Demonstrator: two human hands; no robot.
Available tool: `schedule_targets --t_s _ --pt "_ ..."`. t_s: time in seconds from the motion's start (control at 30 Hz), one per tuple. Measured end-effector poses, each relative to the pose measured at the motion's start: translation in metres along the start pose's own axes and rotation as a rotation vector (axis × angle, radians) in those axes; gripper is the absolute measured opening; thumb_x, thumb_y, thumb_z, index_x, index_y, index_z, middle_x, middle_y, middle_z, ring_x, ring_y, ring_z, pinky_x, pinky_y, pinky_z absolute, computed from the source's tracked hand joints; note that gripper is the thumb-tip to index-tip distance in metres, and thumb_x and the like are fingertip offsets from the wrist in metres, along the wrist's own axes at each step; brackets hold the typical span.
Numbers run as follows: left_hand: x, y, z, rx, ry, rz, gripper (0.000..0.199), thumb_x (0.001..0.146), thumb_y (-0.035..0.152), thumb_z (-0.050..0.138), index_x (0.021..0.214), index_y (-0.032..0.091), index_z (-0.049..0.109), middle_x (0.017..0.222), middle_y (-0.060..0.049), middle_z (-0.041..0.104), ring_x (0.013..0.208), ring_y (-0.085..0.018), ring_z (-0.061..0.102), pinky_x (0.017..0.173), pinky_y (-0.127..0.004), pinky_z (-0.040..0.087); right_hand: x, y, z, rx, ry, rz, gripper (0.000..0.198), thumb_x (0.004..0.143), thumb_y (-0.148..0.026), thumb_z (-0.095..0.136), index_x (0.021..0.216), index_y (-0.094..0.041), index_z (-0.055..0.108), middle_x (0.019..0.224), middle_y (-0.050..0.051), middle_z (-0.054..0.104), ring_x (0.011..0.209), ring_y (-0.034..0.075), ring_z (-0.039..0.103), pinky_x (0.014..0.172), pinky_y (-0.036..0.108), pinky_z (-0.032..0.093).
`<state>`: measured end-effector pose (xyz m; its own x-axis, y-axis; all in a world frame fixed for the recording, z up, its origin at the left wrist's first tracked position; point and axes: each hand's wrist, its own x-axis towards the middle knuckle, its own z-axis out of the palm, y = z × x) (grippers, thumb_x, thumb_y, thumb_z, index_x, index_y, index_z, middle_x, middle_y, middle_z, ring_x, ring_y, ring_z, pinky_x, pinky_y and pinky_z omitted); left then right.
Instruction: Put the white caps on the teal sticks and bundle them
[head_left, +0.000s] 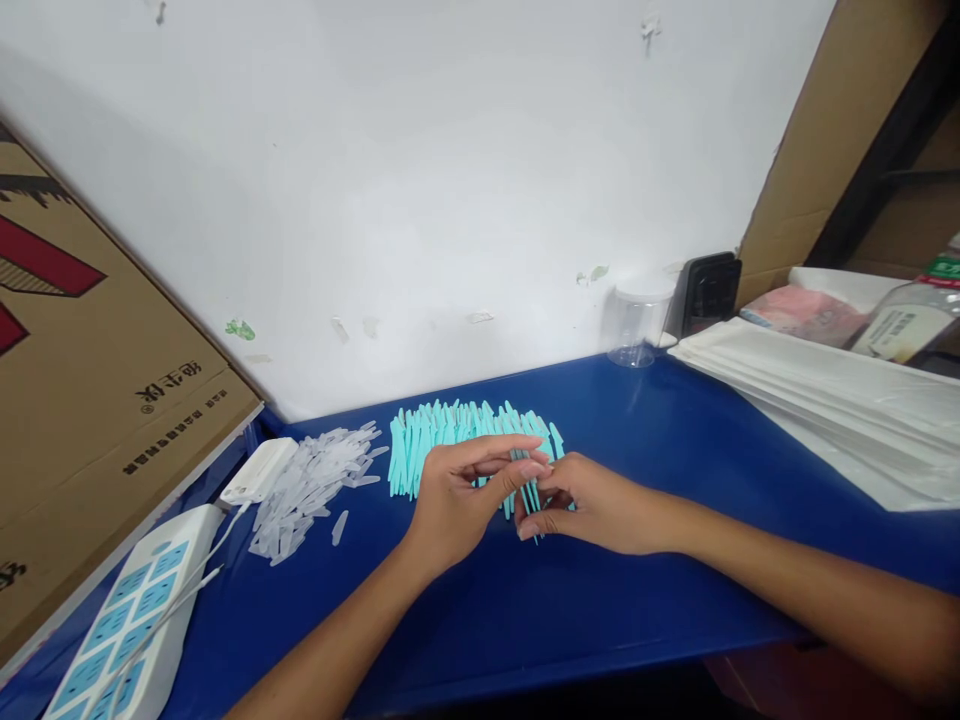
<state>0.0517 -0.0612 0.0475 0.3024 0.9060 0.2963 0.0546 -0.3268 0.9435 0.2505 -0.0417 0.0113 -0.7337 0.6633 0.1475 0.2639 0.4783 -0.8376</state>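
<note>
Several slim turquoise sticks, which look like eyebrow razors (531,497), stand almost upright between my two hands. My left hand (469,490) pinches their upper ends with thumb and fingers. Lower down, my right hand (574,503) grips the same bunch, its thumb and fingers closed around it. Just behind the hands lies a wide row of matching turquoise razors (420,445), side by side on the blue table (465,630); my hands hide part of it. Left of that row is a loose heap of small translucent plastic caps (311,485), with one cap (340,527) lying apart.
A white power strip (161,590), a white adapter (259,472) and a cable are at the left, beside a cardboard box (112,330). A lidded clear jar (636,325), a black object (709,290), white plastic sheets (817,400) and a bottle (907,320) are at the right.
</note>
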Motion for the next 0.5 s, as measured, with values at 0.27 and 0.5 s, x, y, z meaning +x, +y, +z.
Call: schedule_targets --t_s 0.27,0.5 --pt "0.0016 -0.0041 -0.0036 0.046 -0.005 0.062 0.018 0.086 0.028 0.076 0.103 0.022 0.080 0.091 -0.006 0.080 0.080 -0.024 0.077 0.068 -0.033 0.064 0.0038 -0.0003 0.0028 0.135 0.043 0.010 0.035 0.088 -0.044 0.074 0.071 -0.015 0.068 0.085 0.001 0.071 0.066 0.012 0.054 0.059 0.025 0.039" --pt "0.0019 -0.0040 -0.0035 0.031 -0.005 0.060 0.017 0.088 0.026 0.074 0.104 0.023 0.078 0.092 -0.005 0.080 0.082 -0.024 0.078 0.072 -0.033 0.065 0.0039 0.0044 0.0089 0.135 0.106 0.061 0.035 0.087 -0.047 0.074 0.072 -0.015 0.071 0.065 -0.003 0.060 0.057 0.009 0.042 0.053 0.024 0.032"
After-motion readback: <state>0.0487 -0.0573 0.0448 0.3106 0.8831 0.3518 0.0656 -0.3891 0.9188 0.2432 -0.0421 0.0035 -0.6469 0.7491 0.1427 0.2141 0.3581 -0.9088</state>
